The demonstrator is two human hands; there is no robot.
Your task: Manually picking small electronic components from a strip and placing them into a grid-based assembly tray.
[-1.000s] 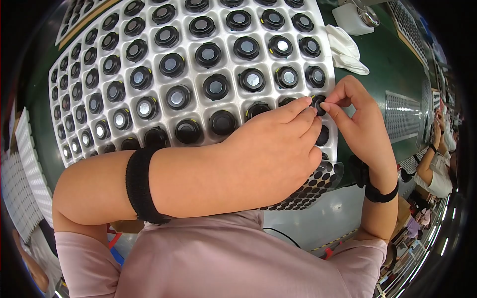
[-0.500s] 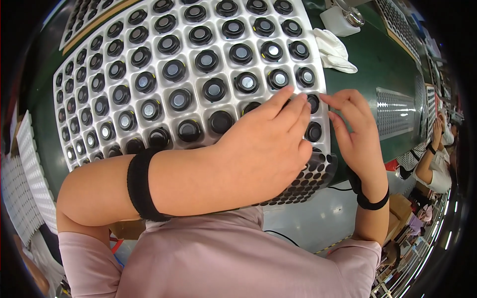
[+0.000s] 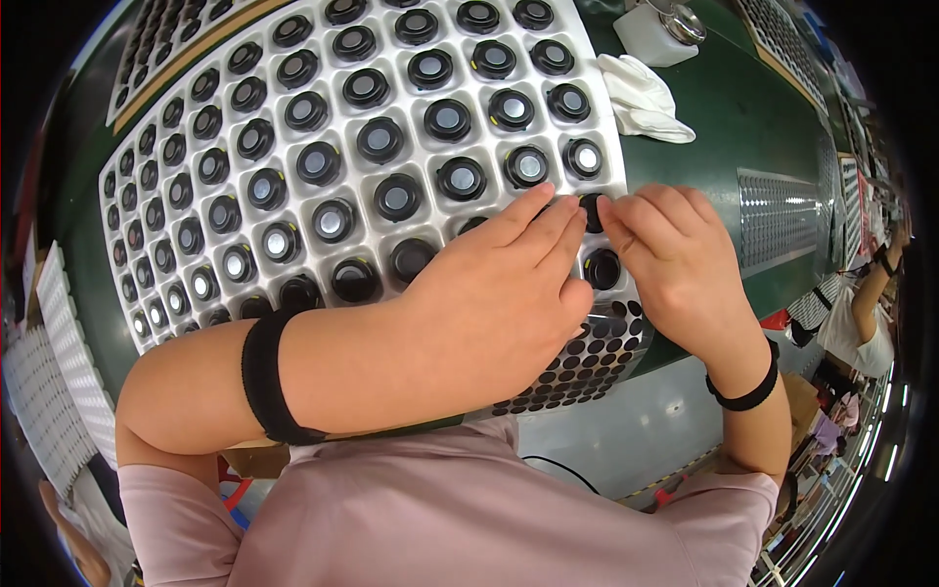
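Note:
A white plastic tray (image 3: 614, 147) holds rows of round black parts, most with a silver disc in the middle, such as the black part (image 3: 462, 178). Nearer parts, like the plain-topped part (image 3: 354, 281), show all-black tops. My left hand (image 3: 514, 289) lies across the tray's near right area, its fingers stretched out together and hiding several parts. At the right edge, my right hand (image 3: 675, 259) has thumb and fingertips pinched against a black round part (image 3: 592, 212); anything between them is hidden. Below my left hand, a clear sheet with black dots (image 3: 587, 364) curves over the table edge.
On the green table (image 3: 704, 161) lie a white cloth (image 3: 644, 101) and a white container with a metal top (image 3: 660, 34). A clear perforated sheet (image 3: 778, 220) rests at right. More trays stand behind and at left. A co-worker's arm (image 3: 869, 293) shows far right.
My right hand has moved left, its spread fingers closing into a pinch at the part by the tray's right edge. The left hand and the tray appear shifted slightly left in view.

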